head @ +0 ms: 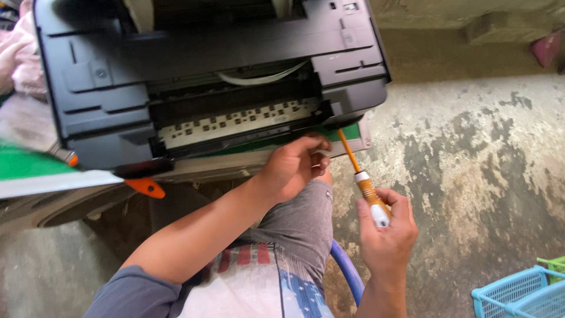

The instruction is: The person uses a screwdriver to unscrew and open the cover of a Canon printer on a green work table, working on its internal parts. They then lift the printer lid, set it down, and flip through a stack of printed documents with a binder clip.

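Note:
A black printer (106, 88) with its cover off lies tilted in front of me, its inner roller bay and a white ribbon cable exposed. My left hand (294, 165) presses against the printer's lower front edge, fingers curled on it near the right corner. My right hand (385, 229) grips an orange-and-white screwdriver (366, 185) by the handle. Its orange shaft points up toward the printer's lower right corner, right beside my left fingers.
The printer rests on a low table with a green mat (23, 165). An orange-handled tool (144, 187) pokes out below the printer. Stained concrete floor (471, 165) spreads to the right. Light blue plastic baskets (521, 297) sit at the bottom right corner. My knee in grey shorts is below.

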